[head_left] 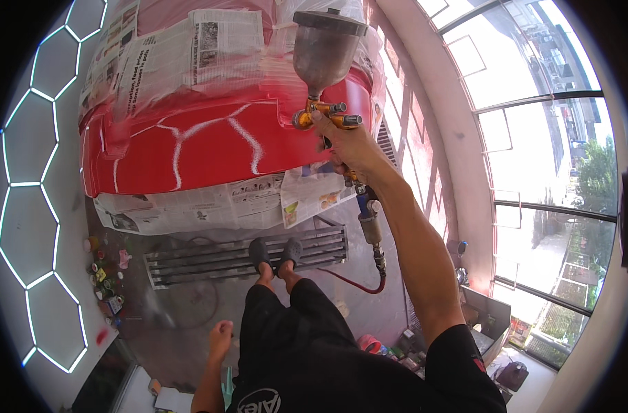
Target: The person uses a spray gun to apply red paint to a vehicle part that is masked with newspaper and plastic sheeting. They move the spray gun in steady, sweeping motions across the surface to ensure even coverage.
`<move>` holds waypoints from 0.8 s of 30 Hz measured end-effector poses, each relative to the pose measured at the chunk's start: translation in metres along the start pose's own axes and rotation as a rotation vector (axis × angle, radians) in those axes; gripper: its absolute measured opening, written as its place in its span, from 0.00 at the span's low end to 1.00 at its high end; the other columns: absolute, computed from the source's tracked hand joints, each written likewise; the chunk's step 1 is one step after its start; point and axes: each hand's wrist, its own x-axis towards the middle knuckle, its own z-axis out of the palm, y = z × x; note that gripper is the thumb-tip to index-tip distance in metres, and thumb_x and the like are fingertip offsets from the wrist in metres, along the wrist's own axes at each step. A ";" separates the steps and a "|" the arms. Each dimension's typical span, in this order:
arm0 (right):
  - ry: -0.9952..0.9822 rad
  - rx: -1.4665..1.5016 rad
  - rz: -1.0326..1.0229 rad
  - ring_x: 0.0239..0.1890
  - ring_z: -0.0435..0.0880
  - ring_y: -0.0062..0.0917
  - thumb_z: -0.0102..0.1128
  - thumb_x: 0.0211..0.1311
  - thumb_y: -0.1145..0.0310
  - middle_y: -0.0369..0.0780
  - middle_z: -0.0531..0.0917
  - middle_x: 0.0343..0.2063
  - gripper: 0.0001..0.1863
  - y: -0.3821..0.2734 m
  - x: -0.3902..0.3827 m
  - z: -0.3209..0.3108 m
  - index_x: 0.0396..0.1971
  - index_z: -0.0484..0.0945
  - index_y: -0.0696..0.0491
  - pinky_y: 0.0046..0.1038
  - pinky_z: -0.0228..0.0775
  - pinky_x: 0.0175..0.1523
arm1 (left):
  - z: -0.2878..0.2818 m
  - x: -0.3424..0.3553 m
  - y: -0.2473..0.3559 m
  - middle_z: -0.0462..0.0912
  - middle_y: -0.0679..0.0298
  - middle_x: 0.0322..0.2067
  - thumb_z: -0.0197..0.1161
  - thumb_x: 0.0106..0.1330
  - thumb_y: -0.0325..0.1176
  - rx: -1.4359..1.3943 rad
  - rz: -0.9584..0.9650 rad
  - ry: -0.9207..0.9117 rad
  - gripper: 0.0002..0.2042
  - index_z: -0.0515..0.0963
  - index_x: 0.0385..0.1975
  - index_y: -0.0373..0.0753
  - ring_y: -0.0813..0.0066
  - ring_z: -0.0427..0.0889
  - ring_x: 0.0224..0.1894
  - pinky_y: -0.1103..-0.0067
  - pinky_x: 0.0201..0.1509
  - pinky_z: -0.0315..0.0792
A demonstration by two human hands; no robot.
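Note:
My right hand (354, 146) is wrapped round the handle of a spray gun (311, 118) with gold-coloured knobs. A dark-lidded grey paint cup (327, 55) stands upright on top of the gun. Under the grip hang a small metal filter (371, 227) and a red air hose (370, 289). The gun is beside the right part of a glossy red car panel (210, 148), which carries bright, jagged light reflections. My left hand (221, 336) hangs low by my left thigh, its fingers curled in, with nothing visible in them.
Newspaper sheets (224, 43) cover the car above the panel, and more newspaper (190, 208) hangs below. My feet stand on a slatted metal floor grate (197, 265). Cans and small items (107, 289) line the left wall, under hexagonal lights (32, 138). Windows (534, 158) fill the right side.

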 end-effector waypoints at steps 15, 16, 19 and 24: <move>0.408 -0.196 0.152 0.20 0.71 0.18 0.64 0.69 0.37 0.33 0.74 0.19 0.30 0.023 0.000 -0.036 0.41 0.87 0.54 0.31 0.64 0.27 | -0.042 0.014 -0.042 0.84 0.60 0.35 0.61 0.77 0.44 0.089 -0.058 -0.071 0.20 0.82 0.48 0.29 0.72 0.83 0.34 0.73 0.39 0.76; 0.441 -0.185 0.083 0.22 0.72 0.19 0.64 0.69 0.37 0.34 0.75 0.19 0.31 0.030 0.003 -0.039 0.40 0.87 0.55 0.32 0.65 0.28 | -0.042 0.013 -0.043 0.85 0.60 0.35 0.61 0.77 0.45 0.088 -0.067 -0.073 0.20 0.82 0.49 0.29 0.72 0.83 0.34 0.73 0.39 0.77; 0.500 -0.157 -0.040 0.28 0.78 0.25 0.63 0.70 0.37 0.39 0.81 0.23 0.32 0.047 0.011 -0.041 0.38 0.86 0.58 0.36 0.69 0.36 | -0.043 0.011 -0.049 0.85 0.59 0.36 0.61 0.77 0.46 0.109 -0.061 -0.080 0.21 0.81 0.50 0.29 0.71 0.84 0.34 0.72 0.40 0.77; 0.452 -0.140 0.063 0.27 0.76 0.22 0.64 0.71 0.40 0.37 0.81 0.24 0.29 0.049 0.010 -0.019 0.47 0.88 0.55 0.34 0.68 0.35 | -0.040 0.009 -0.035 0.86 0.57 0.38 0.60 0.77 0.47 0.112 -0.055 -0.077 0.23 0.81 0.51 0.28 0.70 0.85 0.37 0.72 0.43 0.77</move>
